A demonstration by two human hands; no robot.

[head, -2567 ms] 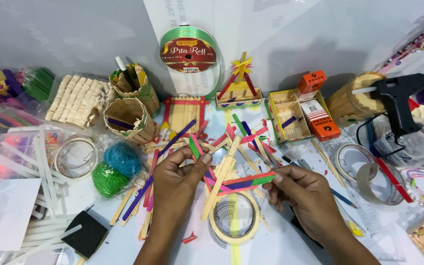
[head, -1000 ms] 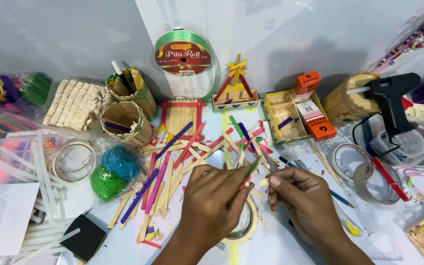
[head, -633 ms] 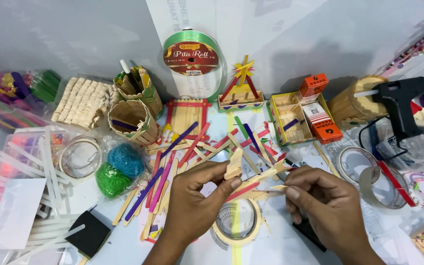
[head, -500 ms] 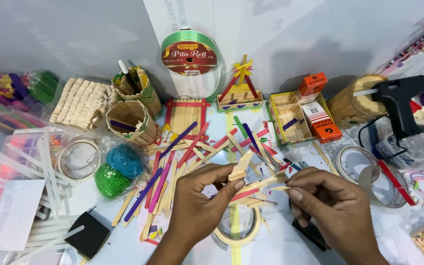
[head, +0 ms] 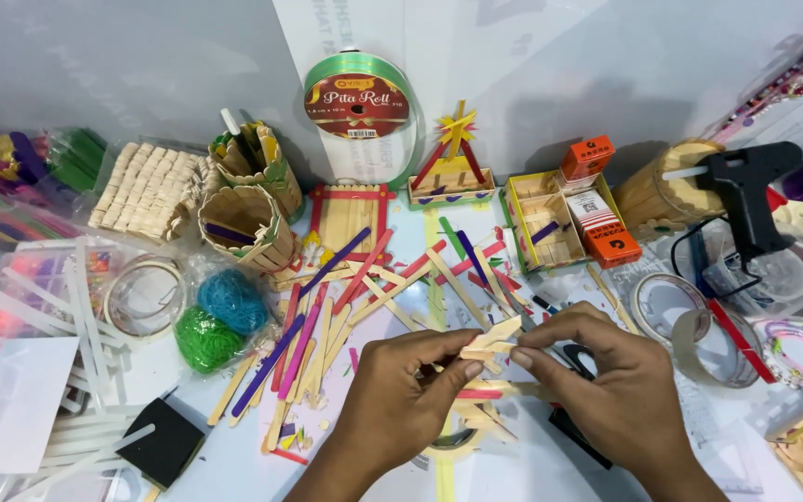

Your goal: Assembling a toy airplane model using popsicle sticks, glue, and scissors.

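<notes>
Both hands are meeting over the middle of the craft table, pinching a small cluster of plain wooden craft sticks between them. The left hand is closing thumb and forefinger narrowly on the cluster's near end; the right hand is gripping the far end the same way, fingers curled tight. The cluster is hovering just above the scattered pile of coloured craft sticks, not resting on it; a roll of tape is lying partly hidden under the hands. Judgement: the sticks are looking like they are being aligned or pressed together, so steady, even pressure from both sides is mattering most. Keeping the fingertips close to the overlap, rather than out on the ends, is likely limiting twist. Thin wood of this kind is probably snapping easily if bent, so squeezing flat is safer than levering. The black glue gun is standing well apart at the right, near the clear tape rolls. A green ribbon spool is standing at the back.
</notes>
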